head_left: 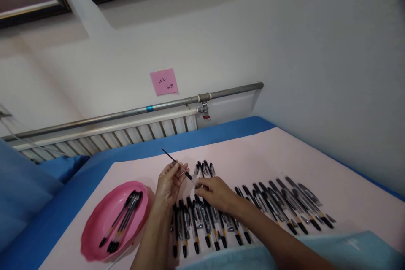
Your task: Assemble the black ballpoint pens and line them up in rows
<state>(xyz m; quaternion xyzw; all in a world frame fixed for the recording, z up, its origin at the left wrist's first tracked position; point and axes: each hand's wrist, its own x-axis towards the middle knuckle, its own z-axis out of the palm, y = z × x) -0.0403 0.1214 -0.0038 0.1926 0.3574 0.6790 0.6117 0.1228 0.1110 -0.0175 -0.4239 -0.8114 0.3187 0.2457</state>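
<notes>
At the far left, we see a blue curtain (pixel 25 202) hanging beside a blue cover (pixel 74 215). Next to it, on a pale pink cloth (pixel 247 156), sits a pink bowl (pixel 98 219) with several black-tipped pens (pixel 122 232) lying together on its right side. Beyond, on the far side, a white radiator (pixel 126 135) runs under a metal pipe (pixel 117 112), with a pink note (pixel 164 82) on the wall above.

Right of the bowl, our left hand (pixel 172 183) pinches a thin black pen refill (pixel 168 154), its tip pointing far and left. Just to its right, our right hand (pixel 215 192) grips the clear end of a pen barrel (pixel 189 176) with a black band, in line with the refill; we cannot tell how far the two are joined. Near and below our hands lies a row of pens (pixel 196 236), and farther right, another group of pens (pixel 284 204).
</notes>
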